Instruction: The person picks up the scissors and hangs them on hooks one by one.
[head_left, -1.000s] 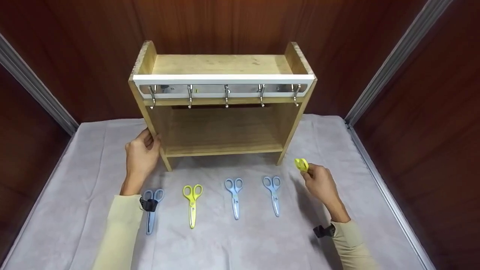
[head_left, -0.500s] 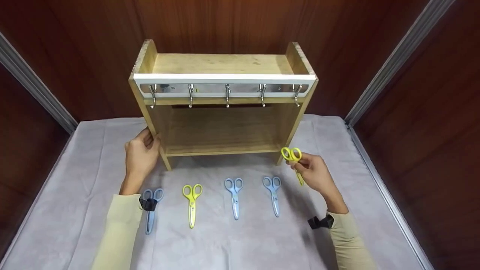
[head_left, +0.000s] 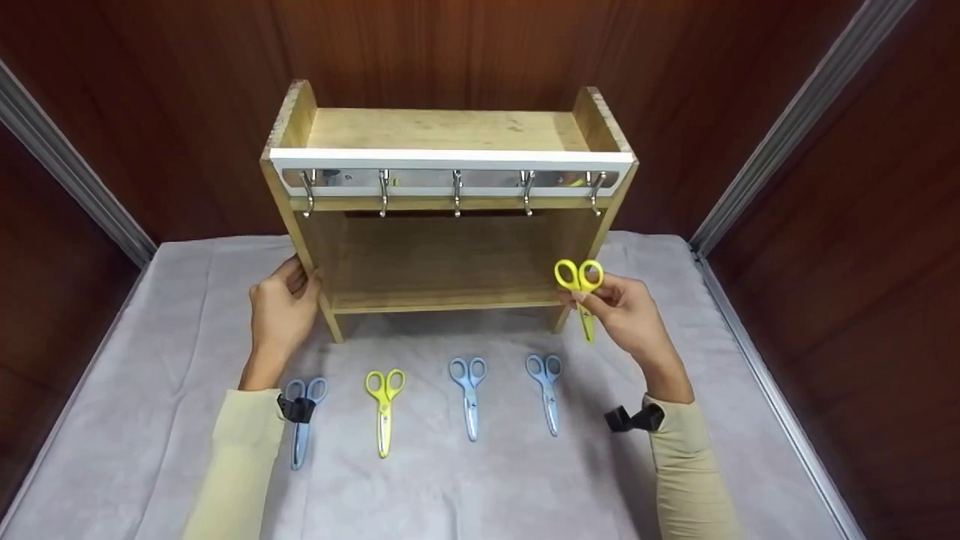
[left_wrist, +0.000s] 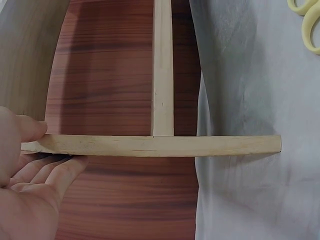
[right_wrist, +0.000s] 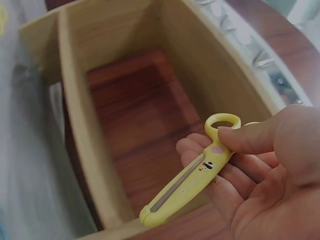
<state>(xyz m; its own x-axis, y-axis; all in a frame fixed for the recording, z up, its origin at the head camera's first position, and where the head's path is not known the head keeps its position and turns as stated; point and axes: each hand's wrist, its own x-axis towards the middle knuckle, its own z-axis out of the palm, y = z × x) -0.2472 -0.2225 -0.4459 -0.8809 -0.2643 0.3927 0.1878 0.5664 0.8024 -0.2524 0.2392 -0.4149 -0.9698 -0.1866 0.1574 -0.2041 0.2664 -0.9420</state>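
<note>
My right hand (head_left: 630,311) pinches a pair of yellow scissors (head_left: 586,319) just below the handle loops, thumb in front, loops up and blade end down. It is held before the right leg of a wooden shelf (head_left: 450,306). In the right wrist view the yellow scissors (right_wrist: 187,187) show a small printed figure near the pivot. My left hand (head_left: 281,311) grips the shelf's left side panel, with the thumb inside and fingers outside, as the left wrist view shows on the panel edge (left_wrist: 165,146). Along the shelf's top front runs a white rail (head_left: 450,156) with several metal hooks (head_left: 457,195).
On the grey cloth (head_left: 465,495) lie blue scissors (head_left: 300,446) partly behind the left wrist strap, yellow scissors (head_left: 385,412), blue scissors (head_left: 470,397) and more blue scissors (head_left: 549,394), in a row before the shelf. Dark wood panels (head_left: 450,45) stand behind and at both sides.
My right hand has moved up and left toward the shelf, turning the yellow scissors so their loops face up and the blade end points down. The left hand stays on the side panel.
</note>
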